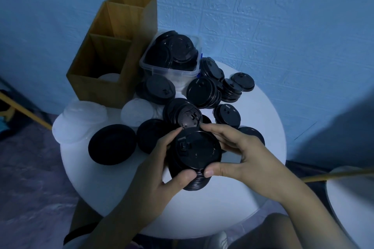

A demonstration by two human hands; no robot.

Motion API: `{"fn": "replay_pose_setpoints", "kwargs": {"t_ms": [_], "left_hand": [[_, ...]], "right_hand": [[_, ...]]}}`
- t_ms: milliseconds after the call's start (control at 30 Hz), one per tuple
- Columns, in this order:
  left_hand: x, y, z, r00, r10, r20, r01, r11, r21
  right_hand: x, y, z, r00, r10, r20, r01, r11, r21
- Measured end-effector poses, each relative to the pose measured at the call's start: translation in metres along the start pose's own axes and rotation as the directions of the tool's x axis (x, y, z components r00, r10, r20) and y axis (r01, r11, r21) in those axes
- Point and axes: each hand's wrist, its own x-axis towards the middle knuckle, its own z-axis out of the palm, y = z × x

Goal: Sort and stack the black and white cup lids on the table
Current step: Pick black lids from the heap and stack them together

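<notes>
My left hand (162,170) and right hand (240,153) both gripping 1 stack of black lids (197,152), fingers curled round its rim, above the white table (263,119).

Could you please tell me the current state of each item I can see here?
Stack of black lids: nested, gripped by both hands.
Left hand: curled round the stack.
Right hand: pinching the stack's rim.
Plastic tub: open, heaped with black lids.
Wooden box: open-topped, white lids in its near compartment.
White lids: piled at the table's left edge.
Other black lids: in short loose stacks on the table.
</notes>
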Motion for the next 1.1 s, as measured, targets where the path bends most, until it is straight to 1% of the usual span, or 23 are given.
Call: {"fn": "replay_pose_setpoints", "kwargs": {"t_ms": [67,133,167,200,267,300,333,367,433,500,633,700,800,967,1033,1100], "left_hand": [[0.000,0.000,-0.002,1.000,-0.004,0.004,0.004,1.000,0.011],[-0.001,0.000,-0.004,1.000,-0.001,-0.010,0.002,1.000,0.021],[-0.001,0.000,-0.005,1.000,0.003,-0.025,-0.002,1.000,0.023],[-0.001,0.000,-0.006,0.999,0.007,-0.046,-0.006,1.000,0.025],[0.000,-0.001,-0.008,0.996,0.017,-0.088,-0.014,1.000,0.025],[0.000,-0.002,-0.008,0.994,0.022,-0.106,-0.019,0.999,0.031],[0.001,-0.003,-0.008,0.993,0.025,-0.119,-0.021,0.999,0.041],[0.002,-0.002,-0.008,0.992,0.025,-0.126,-0.019,0.999,0.046],[0.003,-0.002,-0.008,0.991,0.024,-0.131,-0.017,0.999,0.051],[0.002,-0.001,-0.008,0.990,0.028,-0.139,-0.017,0.997,0.077],[0.002,-0.001,-0.009,0.990,0.020,-0.138,-0.005,0.994,0.107],[0.002,0.001,-0.009,0.991,0.024,-0.130,-0.011,0.995,0.101],[0.003,0.002,-0.009,0.990,0.030,-0.135,-0.016,0.994,0.106],[0.002,0.001,-0.010,0.990,0.039,-0.137,-0.023,0.992,0.123],[0.002,0.001,-0.010,0.990,0.035,-0.135,-0.021,0.994,0.109],[0.002,0.000,-0.010,0.990,0.042,-0.136,-0.028,0.994,0.105]], "right_hand": [[0.003,-0.001,-0.004,0.999,-0.012,0.042,0.011,1.000,0.007],[0.011,-0.006,-0.012,0.995,-0.024,0.099,0.017,0.997,0.070],[0.020,-0.009,-0.018,0.995,-0.035,0.096,0.025,0.995,0.096],[0.031,-0.013,-0.023,0.998,-0.050,0.049,0.046,0.995,0.089],[0.064,-0.019,-0.034,0.985,-0.103,-0.136,0.101,0.995,-0.022],[0.084,-0.022,-0.039,0.963,-0.143,-0.230,0.120,0.986,-0.113],[0.105,-0.025,-0.042,0.934,-0.195,-0.301,0.129,0.966,-0.225],[0.126,-0.030,-0.044,0.909,-0.245,-0.336,0.129,0.934,-0.333],[0.167,-0.035,-0.047,0.897,-0.289,-0.335,0.090,0.860,-0.502],[0.204,-0.036,-0.048,0.908,-0.291,-0.302,0.045,0.784,-0.620],[0.256,-0.025,-0.052,0.947,-0.229,-0.224,-0.006,0.687,-0.727],[0.271,-0.018,-0.054,0.953,-0.219,-0.209,-0.011,0.664,-0.747],[0.282,-0.014,-0.055,0.952,-0.210,-0.221,-0.023,0.672,-0.740],[0.273,-0.014,-0.059,0.919,-0.240,-0.314,-0.044,0.728,-0.684],[0.258,-0.017,-0.063,0.892,-0.259,-0.371,-0.055,0.752,-0.657],[0.232,-0.021,-0.066,0.871,-0.276,-0.406,-0.024,0.801,-0.598]]}}
